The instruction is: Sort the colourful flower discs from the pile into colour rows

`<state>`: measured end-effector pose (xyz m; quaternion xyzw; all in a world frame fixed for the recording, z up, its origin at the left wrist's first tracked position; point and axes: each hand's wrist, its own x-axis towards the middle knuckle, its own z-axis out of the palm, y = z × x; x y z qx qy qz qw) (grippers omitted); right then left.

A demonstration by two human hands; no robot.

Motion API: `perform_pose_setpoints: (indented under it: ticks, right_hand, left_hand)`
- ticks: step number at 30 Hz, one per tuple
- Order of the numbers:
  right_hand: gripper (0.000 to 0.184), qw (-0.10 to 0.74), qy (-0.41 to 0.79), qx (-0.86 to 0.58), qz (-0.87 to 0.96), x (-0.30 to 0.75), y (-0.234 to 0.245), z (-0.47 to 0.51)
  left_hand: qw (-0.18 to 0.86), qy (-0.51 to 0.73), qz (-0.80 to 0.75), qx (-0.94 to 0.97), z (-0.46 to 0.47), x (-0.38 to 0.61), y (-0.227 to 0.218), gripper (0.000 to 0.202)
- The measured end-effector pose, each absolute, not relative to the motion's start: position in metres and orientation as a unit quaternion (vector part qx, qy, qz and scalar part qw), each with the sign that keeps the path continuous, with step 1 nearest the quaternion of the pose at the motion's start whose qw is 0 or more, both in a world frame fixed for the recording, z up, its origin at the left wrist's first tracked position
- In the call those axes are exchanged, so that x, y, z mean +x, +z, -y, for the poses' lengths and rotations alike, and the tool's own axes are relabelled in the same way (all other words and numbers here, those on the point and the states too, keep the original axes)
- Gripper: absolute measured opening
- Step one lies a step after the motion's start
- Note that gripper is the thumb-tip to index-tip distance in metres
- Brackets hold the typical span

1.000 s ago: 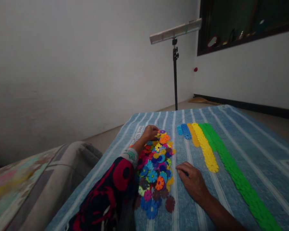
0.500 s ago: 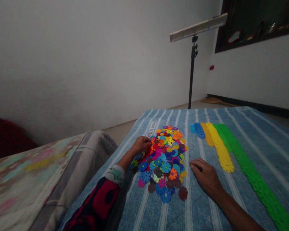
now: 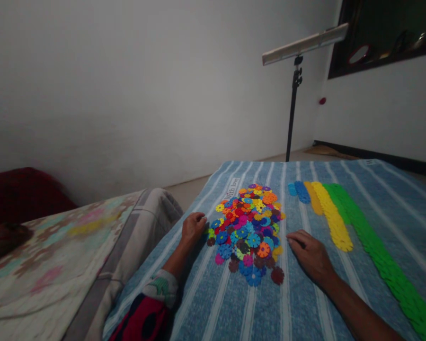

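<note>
A heap of flower-shaped plastic discs (image 3: 248,232) in many colours lies on a blue striped cloth (image 3: 266,312). My left hand (image 3: 194,229) is just off the heap's left edge with its fingers curled in; anything inside them is hidden. On the heap's other side, my right hand (image 3: 310,255) rests near the cloth, thumb and fingers pressed together, and I cannot make out anything between them. To its right lie overlapping rows of discs sorted by colour: a long green row (image 3: 383,265), a yellow row (image 3: 332,218), a short orange row (image 3: 313,198) and a blue row (image 3: 302,192).
A lower surface with a flowered cover (image 3: 78,246) stands at the left, a dark red cloth (image 3: 24,189) behind it. Beyond the far edge rises a black stand (image 3: 291,113) carrying a light panel (image 3: 305,45). A white wall (image 3: 145,85) closes off the back.
My left hand has pulled back leftward from the heap, uncovering discs at its left edge. The right hand keeps its place beside the heap. The whole view has shifted slightly.
</note>
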<state>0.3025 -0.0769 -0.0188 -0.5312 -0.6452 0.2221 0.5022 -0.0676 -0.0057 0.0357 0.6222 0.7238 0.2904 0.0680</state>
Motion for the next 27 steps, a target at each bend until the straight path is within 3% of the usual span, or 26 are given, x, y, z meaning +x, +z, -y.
perform_pose_setpoints:
  ticks: [8,19,27]
  right_hand:
    - [0.027,0.497,0.199,-0.527,0.661,0.304,-0.024,0.076]
    - [0.026,0.497,0.184,-0.525,0.666,0.303,-0.026,0.075]
    - [0.024,0.508,0.158,-0.514,0.673,0.298,-0.021,0.072]
  left_hand:
    - [0.086,0.301,-0.710,0.631,0.036,-0.063,0.031,0.020]
    - [0.136,0.164,-0.665,0.716,0.056,-0.021,0.047,0.026]
    - [0.140,0.210,-0.658,0.710,0.046,-0.030,0.038,0.023]
